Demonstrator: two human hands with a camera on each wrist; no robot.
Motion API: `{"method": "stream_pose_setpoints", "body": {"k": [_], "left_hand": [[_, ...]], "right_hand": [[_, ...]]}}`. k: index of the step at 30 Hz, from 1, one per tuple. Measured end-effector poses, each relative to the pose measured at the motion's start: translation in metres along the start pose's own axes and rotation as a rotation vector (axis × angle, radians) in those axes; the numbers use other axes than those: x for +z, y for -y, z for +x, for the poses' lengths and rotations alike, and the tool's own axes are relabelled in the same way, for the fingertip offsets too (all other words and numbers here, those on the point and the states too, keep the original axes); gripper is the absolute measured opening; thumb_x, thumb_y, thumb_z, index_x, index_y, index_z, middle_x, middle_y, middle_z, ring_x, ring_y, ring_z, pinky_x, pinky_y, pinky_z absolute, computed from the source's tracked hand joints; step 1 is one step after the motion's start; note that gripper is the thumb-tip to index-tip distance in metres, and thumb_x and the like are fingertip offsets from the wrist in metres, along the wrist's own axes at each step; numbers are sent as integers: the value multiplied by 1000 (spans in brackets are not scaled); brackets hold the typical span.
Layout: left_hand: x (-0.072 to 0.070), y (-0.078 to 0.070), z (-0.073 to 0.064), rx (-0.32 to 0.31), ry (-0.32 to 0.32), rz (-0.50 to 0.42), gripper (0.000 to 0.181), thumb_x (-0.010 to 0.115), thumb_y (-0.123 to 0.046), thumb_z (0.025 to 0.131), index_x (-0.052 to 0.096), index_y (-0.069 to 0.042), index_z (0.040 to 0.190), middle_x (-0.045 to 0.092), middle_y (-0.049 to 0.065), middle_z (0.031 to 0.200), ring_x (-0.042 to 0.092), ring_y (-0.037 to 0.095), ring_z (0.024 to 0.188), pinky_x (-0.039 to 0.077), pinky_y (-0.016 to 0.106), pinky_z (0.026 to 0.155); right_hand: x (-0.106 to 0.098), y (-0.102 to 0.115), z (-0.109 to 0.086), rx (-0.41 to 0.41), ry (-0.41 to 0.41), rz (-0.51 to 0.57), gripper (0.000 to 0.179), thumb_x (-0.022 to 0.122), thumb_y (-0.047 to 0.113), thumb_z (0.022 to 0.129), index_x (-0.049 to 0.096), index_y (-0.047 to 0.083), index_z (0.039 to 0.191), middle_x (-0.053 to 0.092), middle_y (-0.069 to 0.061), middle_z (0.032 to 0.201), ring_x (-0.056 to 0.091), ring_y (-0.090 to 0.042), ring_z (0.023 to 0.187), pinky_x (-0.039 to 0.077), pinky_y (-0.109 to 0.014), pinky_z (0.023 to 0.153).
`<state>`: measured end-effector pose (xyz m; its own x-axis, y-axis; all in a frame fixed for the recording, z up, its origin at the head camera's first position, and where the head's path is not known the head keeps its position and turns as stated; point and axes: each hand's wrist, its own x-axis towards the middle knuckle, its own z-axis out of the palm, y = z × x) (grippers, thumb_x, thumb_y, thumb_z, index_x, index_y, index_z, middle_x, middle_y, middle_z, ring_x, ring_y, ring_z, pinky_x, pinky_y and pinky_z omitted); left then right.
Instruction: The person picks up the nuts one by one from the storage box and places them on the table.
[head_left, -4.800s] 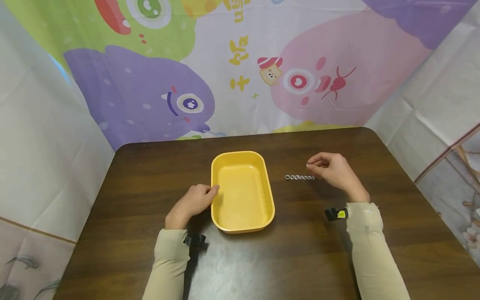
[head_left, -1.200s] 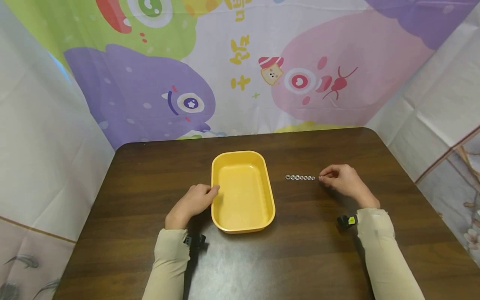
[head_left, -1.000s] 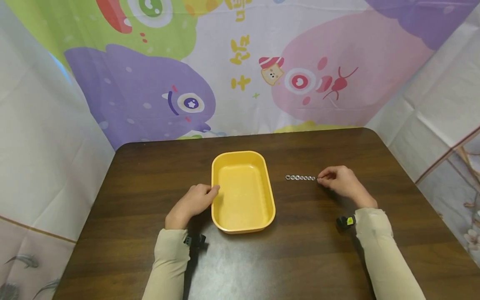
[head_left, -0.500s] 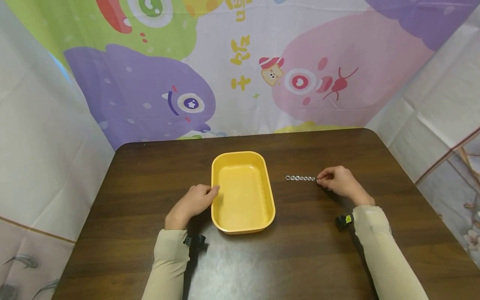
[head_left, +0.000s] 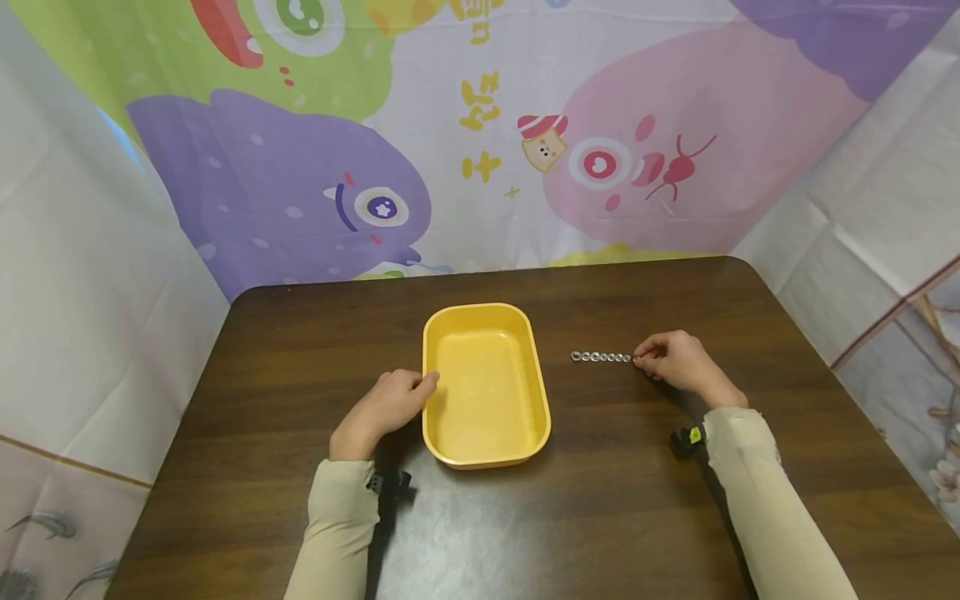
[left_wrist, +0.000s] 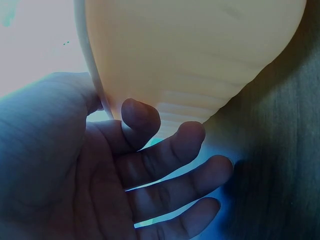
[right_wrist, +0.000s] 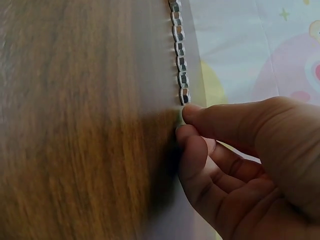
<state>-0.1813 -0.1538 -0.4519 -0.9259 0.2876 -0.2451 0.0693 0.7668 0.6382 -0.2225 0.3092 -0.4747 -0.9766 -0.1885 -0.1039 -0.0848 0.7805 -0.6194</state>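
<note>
My left hand [head_left: 386,408] holds the yellow plastic tray [head_left: 547,417] by its left side, thumb over the rim and fingers along the outer wall. The left wrist view shows those fingers loosely bent beside the tray wall [left_wrist: 200,45]. On the table to the right of the tray lies a straight row of several small silver nuts [head_left: 595,357], set edge to edge. At the row's right end, my right hand [head_left: 686,362] pinches a small nut between thumb and forefinger, low over the tabletop. Fingertips hide most of that nut. In the right wrist view the row [right_wrist: 180,50] runs up from the thumb tip.
The dark wood table [head_left: 487,533] has rounded far corners. Behind it hangs a cartoon-printed cloth [head_left: 480,225], with pale sheets on both sides. A small black camera sits at each wrist, below the beige sleeves [head_left: 757,483].
Earlier the right hand held a small nut up above the row. It came down to the right of the row, then slid slightly left to the row's end. Left hand and tray stayed still.
</note>
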Motion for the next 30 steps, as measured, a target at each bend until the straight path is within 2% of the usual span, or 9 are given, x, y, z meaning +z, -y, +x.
{"method": "stream_pose_setpoints", "body": {"k": [25,28,30], "left_hand": [[1,1,0,3,-11,1,49,42,-43,108,56,-12,73,41,0,65,42,16,59,36,30,61],[0,1,0,8,-1,10,50,41,-45,108,59,-10,76,43,1,66,43,16,60,37,30,62],[-2,3,-1,5,11,9,53,39,-49,108,66,-9,85,48,1,70,48,16,65,40,31,66]], "right_hand": [[1,1,5,30,20,17,14,70,12,96,73,0,102,70,-8,82,62,-14,66,51,-30,61],[2,1,5,28,26,23,15,71,11,96,73,-1,103,71,-9,84,62,-15,68,52,-30,62],[3,1,4,29,27,30,16,71,12,96,72,-1,105,71,-10,85,62,-15,69,52,-30,62]]}}
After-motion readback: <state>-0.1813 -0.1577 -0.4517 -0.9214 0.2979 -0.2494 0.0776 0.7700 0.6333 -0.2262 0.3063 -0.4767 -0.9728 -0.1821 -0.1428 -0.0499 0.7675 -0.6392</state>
